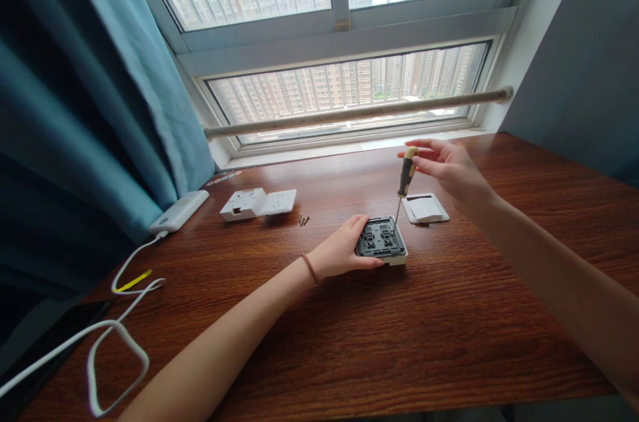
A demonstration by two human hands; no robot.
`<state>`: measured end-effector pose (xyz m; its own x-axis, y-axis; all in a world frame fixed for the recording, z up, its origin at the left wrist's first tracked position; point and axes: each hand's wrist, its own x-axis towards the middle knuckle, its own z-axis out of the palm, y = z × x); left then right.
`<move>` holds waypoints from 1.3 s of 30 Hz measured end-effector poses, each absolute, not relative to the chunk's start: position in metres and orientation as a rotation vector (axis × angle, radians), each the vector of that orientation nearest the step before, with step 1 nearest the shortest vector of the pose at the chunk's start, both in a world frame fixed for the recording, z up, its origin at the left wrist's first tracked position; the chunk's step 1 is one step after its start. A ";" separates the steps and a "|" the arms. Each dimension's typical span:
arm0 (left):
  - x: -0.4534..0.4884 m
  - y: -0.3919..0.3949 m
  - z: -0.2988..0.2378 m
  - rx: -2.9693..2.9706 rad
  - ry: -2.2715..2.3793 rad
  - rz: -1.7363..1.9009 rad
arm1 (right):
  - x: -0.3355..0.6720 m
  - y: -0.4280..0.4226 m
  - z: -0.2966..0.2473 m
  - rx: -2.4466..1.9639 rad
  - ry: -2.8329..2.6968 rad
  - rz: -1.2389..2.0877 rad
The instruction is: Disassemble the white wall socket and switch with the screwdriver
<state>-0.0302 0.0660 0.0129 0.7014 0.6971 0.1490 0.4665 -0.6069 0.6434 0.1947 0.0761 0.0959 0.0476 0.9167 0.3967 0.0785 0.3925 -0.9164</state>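
Note:
My left hand (344, 250) grips a wall switch (382, 239) from its left side, thumb along the near edge and fingers over the far edge. The switch has a dark grey inner face on a white box and lies on the table. Above it, my right hand (446, 169) pinches the top of a screwdriver (407, 172) with a black and yellow handle. The screwdriver stands nearly upright, its tip at the right part of the dark face; the exact contact point is too small to make out. A white switch cover (426, 208) lies just beyond, to the right.
Several screws (303, 219) lie left of the switch. Farther left are a white box with a socket panel (259, 202) and a white power bank (178, 211) with a white cable (120, 327). A yellow strip (134, 281) lies by the cable. A window and blue curtain (114, 76) border the wooden table (449, 335).

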 end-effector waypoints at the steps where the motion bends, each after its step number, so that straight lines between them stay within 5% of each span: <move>1: -0.030 0.066 0.013 2.331 0.887 0.523 | 0.194 0.076 0.096 -0.968 -1.378 0.850; 25: -0.030 0.067 0.014 2.377 0.877 0.506 | 0.188 0.073 0.090 -0.911 -1.416 0.702; 34: -0.031 0.067 0.013 2.378 0.882 0.494 | 0.186 0.069 0.095 -0.745 -1.409 1.008; 39: -0.031 0.068 0.012 2.387 0.898 0.475 | 0.184 0.069 0.093 -0.826 -1.446 0.819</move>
